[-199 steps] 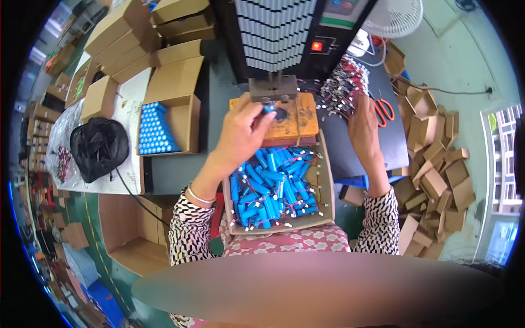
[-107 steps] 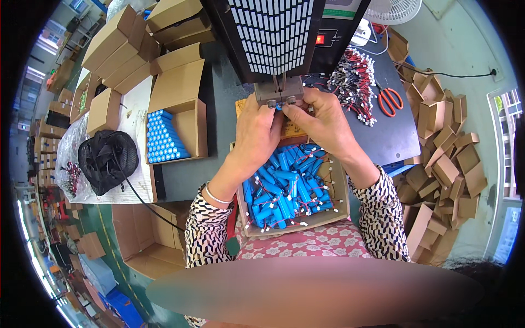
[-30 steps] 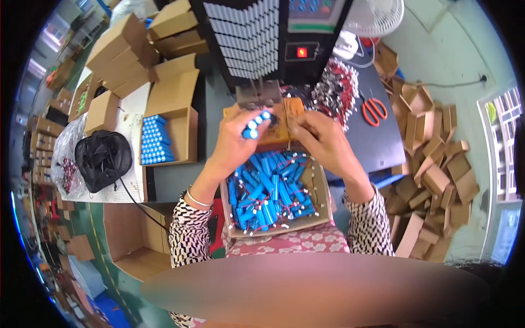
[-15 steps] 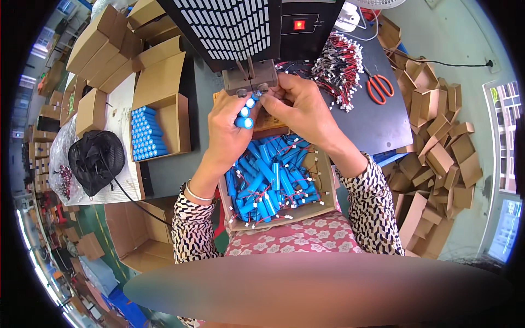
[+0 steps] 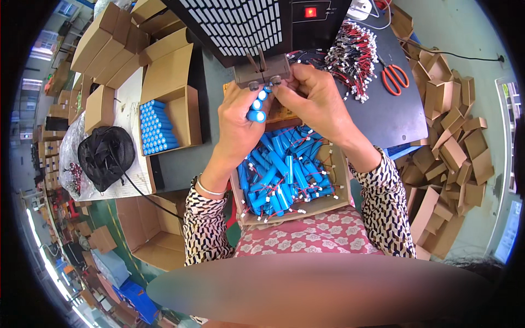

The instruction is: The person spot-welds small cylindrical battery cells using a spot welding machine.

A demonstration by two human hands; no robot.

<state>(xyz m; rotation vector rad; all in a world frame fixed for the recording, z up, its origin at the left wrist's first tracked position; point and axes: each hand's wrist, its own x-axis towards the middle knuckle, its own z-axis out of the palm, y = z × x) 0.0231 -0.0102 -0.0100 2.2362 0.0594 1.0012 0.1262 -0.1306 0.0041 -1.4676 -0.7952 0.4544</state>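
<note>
My left hand (image 5: 236,112) is closed round several blue cylindrical battery cells (image 5: 256,116), their pale ends facing me. The uppermost cell reaches up to the tips under the grey head (image 5: 262,70) of a black spot welder. Close beside it, my right hand (image 5: 317,98) pinches with thumb and forefinger at that cell's end; what lies between the fingers is hidden. Below both hands a cardboard box (image 5: 343,180) holds a heap of blue cells with red and black leads and white connectors.
An open carton (image 5: 192,117) of stacked blue cells stands at left, past a black mesh bag (image 5: 105,158). Right of the welder lie a bundle of connector wires (image 5: 353,57) and orange-handled scissors (image 5: 395,78). Many small cardboard boxes (image 5: 451,147) pile up at far right.
The whole view has shifted, so everything appears slightly further right. Both hands stay at the welder head, with the cells still in my left hand.
</note>
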